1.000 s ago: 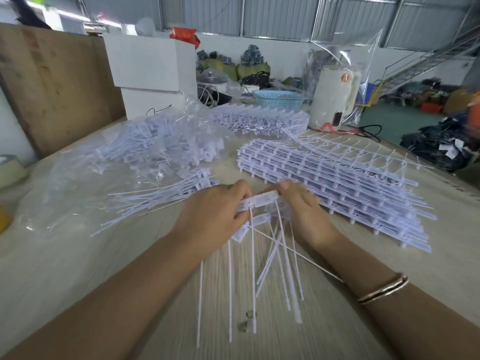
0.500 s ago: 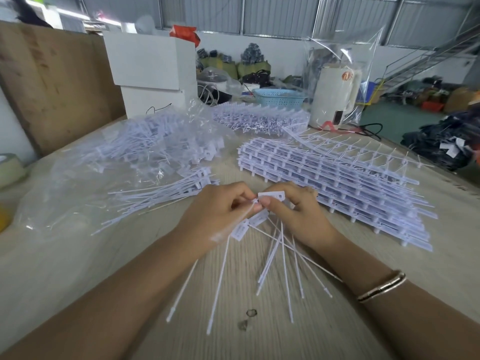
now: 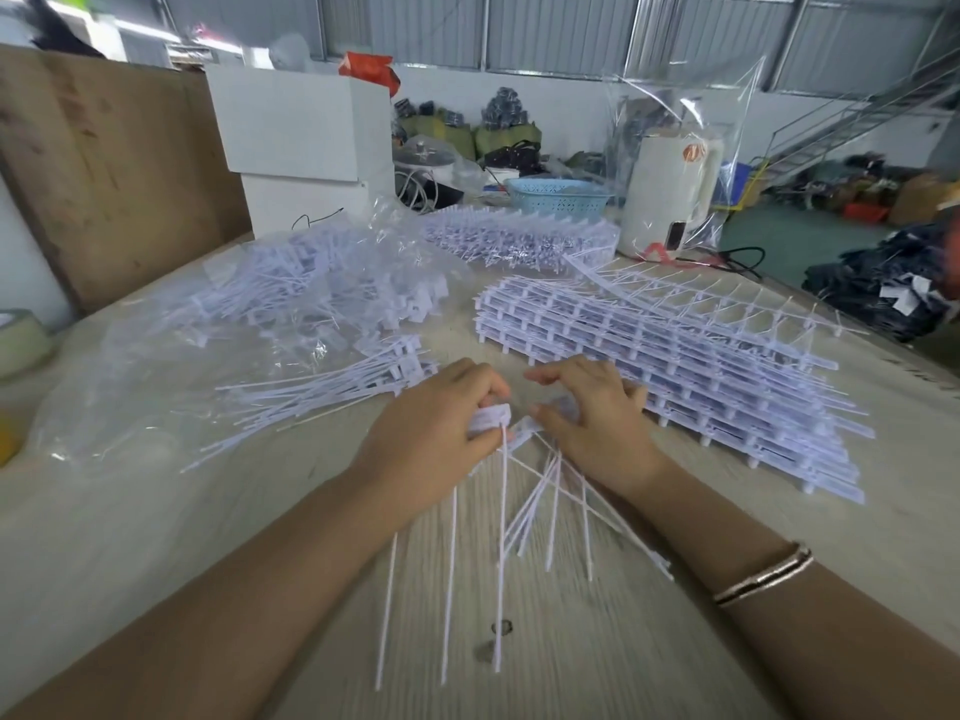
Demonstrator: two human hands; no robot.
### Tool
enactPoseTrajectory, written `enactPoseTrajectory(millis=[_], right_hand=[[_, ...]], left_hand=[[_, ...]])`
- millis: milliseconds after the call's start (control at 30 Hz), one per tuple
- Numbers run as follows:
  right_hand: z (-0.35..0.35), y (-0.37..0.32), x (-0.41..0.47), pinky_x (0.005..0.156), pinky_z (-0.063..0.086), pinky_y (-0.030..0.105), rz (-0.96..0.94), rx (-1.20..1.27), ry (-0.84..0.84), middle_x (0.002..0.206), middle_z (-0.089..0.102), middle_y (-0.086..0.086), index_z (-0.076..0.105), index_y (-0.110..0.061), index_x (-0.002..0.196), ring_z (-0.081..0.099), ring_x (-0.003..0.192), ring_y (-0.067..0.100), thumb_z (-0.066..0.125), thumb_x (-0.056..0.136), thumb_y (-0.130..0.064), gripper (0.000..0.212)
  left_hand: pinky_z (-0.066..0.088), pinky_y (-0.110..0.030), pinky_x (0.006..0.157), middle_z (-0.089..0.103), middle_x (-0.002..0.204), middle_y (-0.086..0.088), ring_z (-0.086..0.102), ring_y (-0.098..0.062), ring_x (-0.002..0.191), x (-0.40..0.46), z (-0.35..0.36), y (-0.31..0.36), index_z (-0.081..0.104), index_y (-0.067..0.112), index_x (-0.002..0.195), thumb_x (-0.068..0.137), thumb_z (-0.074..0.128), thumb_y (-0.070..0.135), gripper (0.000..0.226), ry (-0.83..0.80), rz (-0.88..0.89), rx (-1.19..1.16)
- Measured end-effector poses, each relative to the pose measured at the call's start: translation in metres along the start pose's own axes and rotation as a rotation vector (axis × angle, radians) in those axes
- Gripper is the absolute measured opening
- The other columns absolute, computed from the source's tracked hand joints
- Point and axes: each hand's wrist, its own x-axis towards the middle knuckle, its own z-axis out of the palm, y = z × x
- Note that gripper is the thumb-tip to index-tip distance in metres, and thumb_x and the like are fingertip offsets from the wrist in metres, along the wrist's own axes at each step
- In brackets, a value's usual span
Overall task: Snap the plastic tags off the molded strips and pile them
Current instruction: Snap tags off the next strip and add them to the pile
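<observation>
My left hand (image 3: 434,433) grips a small bundle of white plastic tags (image 3: 491,418) by their heads, and their thin tails hang toward me over the table. My right hand (image 3: 592,415) holds the remaining piece of a molded strip (image 3: 540,472), whose tails fan out below it. The two hands are a little apart at the table's centre. A stack of whole molded strips (image 3: 675,366) lies just right of my right hand. A loose pile of snapped-off tags (image 3: 332,387) lies left of my left hand.
A crumpled clear bag holding more tags (image 3: 311,298) covers the left of the table. Another heap of strips (image 3: 519,236), a blue basket (image 3: 558,200), a white kettle (image 3: 670,200) and a white box (image 3: 301,132) stand at the back. A tape roll (image 3: 18,340) sits at far left.
My hands have pulled apart sideways. A tag has come away from the strip into my left hand's bundle, and the tails have swung to hang straighter.
</observation>
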Motion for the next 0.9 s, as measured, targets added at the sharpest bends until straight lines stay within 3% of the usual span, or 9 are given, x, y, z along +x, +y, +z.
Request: enactPoseTrajectory(millis=[67, 200, 300, 367, 533, 633, 733, 833, 900], right_hand=[[-0.001, -0.007, -0.004, 0.097, 0.026, 0.043, -0.064, 0.087, 0.066, 0.100, 0.056, -0.016, 0.067, -0.028, 0.100, 0.046, 0.107, 0.012, 0.050, 0.095, -0.029, 0.018], [-0.002, -0.016, -0.007, 0.096, 0.025, 0.039, -0.110, 0.174, -0.083, 0.096, 0.058, -0.014, 0.074, -0.020, 0.086, 0.042, 0.103, 0.009, 0.044, 0.085, -0.057, 0.047], [0.001, -0.012, -0.004, 0.093, 0.030, 0.041, -0.083, 0.308, -0.049, 0.088, 0.058, -0.011, 0.070, -0.014, 0.077, 0.047, 0.098, 0.013, 0.058, 0.089, -0.021, 0.019], [-0.002, -0.007, -0.001, 0.091, 0.032, 0.042, 0.017, 0.420, 0.019, 0.081, 0.057, -0.009, 0.062, -0.020, 0.069, 0.050, 0.093, 0.016, 0.055, 0.089, -0.008, 0.024], [-0.004, 0.002, 0.003, 0.088, 0.035, 0.042, 0.180, 0.484, 0.032, 0.079, 0.057, 0.003, 0.061, -0.006, 0.073, 0.052, 0.086, 0.023, 0.051, 0.090, -0.011, 0.020], [-0.002, -0.008, -0.002, 0.084, 0.033, 0.038, 0.112, 0.490, -0.018, 0.070, 0.054, -0.007, 0.061, -0.007, 0.072, 0.049, 0.079, 0.012, 0.054, 0.090, -0.014, 0.021], [-0.002, -0.013, -0.004, 0.072, 0.037, 0.026, 0.038, 0.526, -0.097, 0.072, 0.056, 0.011, 0.061, 0.000, 0.075, 0.050, 0.069, 0.016, 0.063, 0.087, -0.018, 0.022], [-0.005, -0.012, -0.003, 0.059, 0.035, 0.011, -0.008, 0.568, -0.167, 0.068, 0.053, 0.008, 0.061, 0.000, 0.077, 0.046, 0.059, 0.005, 0.064, 0.087, -0.011, 0.015], [-0.007, -0.012, -0.003, 0.063, 0.036, 0.012, -0.035, 0.567, -0.176, 0.074, 0.055, 0.013, 0.063, -0.002, 0.080, 0.048, 0.064, 0.006, 0.063, 0.087, -0.009, 0.010]], left_hand=[[0.049, -0.038, 0.072, 0.053, 0.103, 0.010, 0.057, -0.014, 0.090, 0.001, 0.002, 0.004, 0.053, 0.023, 0.114, 0.082, 0.066, 0.024, 0.035, -0.014, 0.019, 0.053], [0.050, -0.038, 0.067, 0.049, 0.108, 0.007, 0.058, -0.017, 0.087, 0.000, 0.001, 0.012, 0.050, 0.021, 0.119, 0.082, 0.062, 0.028, 0.039, 0.017, 0.101, 0.097], [0.051, -0.037, 0.068, 0.055, 0.109, 0.005, 0.060, -0.018, 0.087, 0.000, -0.002, 0.011, 0.053, 0.020, 0.117, 0.085, 0.060, 0.034, 0.035, 0.007, 0.120, 0.103], [0.049, -0.036, 0.070, 0.061, 0.107, 0.006, 0.062, -0.022, 0.085, 0.000, -0.004, 0.006, 0.054, 0.022, 0.114, 0.088, 0.054, 0.032, 0.028, 0.000, 0.101, 0.129], [0.038, -0.029, 0.077, 0.057, 0.107, 0.011, 0.056, -0.014, 0.091, 0.000, -0.002, -0.001, 0.049, 0.026, 0.116, 0.084, 0.054, 0.029, 0.032, -0.056, 0.124, 0.212], [0.033, -0.027, 0.072, 0.057, 0.101, 0.009, 0.056, -0.013, 0.087, 0.001, 0.000, 0.002, 0.050, 0.023, 0.106, 0.085, 0.057, 0.041, 0.029, -0.017, 0.132, 0.256], [0.022, -0.025, 0.063, 0.060, 0.094, 0.007, 0.056, -0.015, 0.083, 0.003, -0.003, 0.003, 0.055, 0.021, 0.098, 0.085, 0.060, 0.034, 0.019, -0.012, 0.115, 0.263], [0.033, -0.027, 0.063, 0.063, 0.092, 0.010, 0.058, -0.013, 0.086, 0.003, -0.003, -0.001, 0.060, 0.027, 0.098, 0.087, 0.058, 0.035, 0.013, -0.039, 0.050, 0.235], [0.038, -0.027, 0.063, 0.065, 0.087, 0.010, 0.060, -0.013, 0.082, 0.002, -0.002, -0.003, 0.065, 0.032, 0.097, 0.088, 0.057, 0.039, 0.013, -0.046, 0.007, 0.192]])
